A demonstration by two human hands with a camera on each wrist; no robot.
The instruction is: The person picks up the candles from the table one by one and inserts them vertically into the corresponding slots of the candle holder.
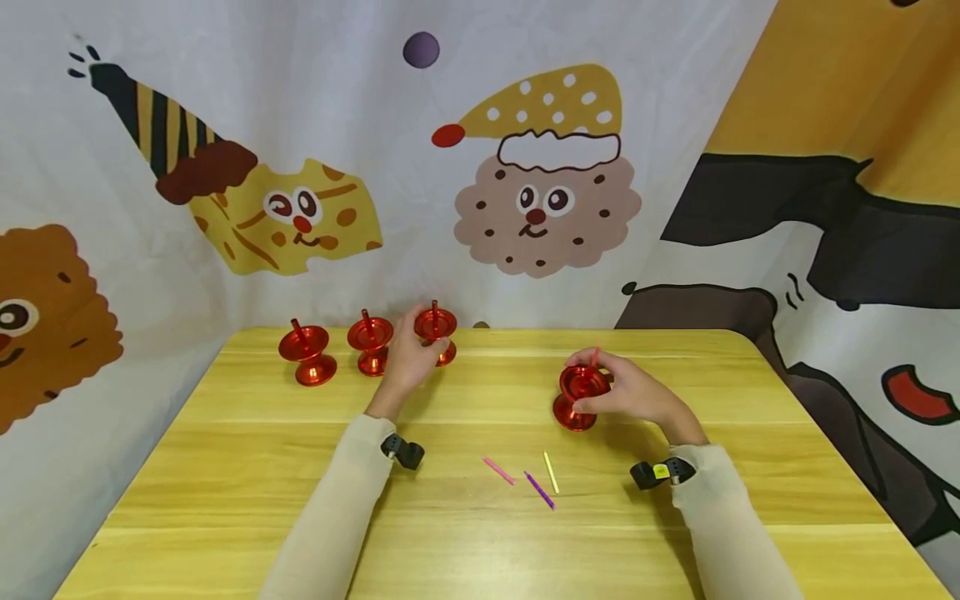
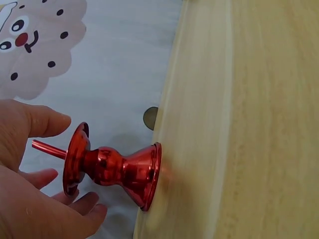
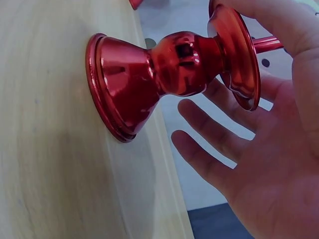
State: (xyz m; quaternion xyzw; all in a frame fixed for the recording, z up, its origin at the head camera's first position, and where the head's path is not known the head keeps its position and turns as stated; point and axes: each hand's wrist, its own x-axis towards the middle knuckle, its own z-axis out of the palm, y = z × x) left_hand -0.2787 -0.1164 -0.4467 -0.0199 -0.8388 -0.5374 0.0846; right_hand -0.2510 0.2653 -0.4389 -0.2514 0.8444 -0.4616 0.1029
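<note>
My left hand (image 1: 411,354) is around the dish of a shiny red candle holder (image 2: 107,167) with an upright tube. In the left wrist view its thumb and fingers are spread beside the rim, with a gap at the upper finger. My right hand (image 1: 630,387) holds another red candle holder (image 3: 174,64) by its dish rim, thumb on the near side; the other fingers reach behind and stay extended. That holder's base (image 1: 575,414) is at the tabletop; whether it touches I cannot tell. Two more red candle holders (image 1: 307,354) (image 1: 371,343) stand at the left.
A pink stick (image 1: 498,471), a purple stick (image 1: 540,490) and a yellow stick (image 1: 551,472), thin like birthday candles, lie on the wooden table (image 1: 450,550) between the forearms. Behind the table's far edge hangs a cartoon-printed cloth (image 1: 420,167).
</note>
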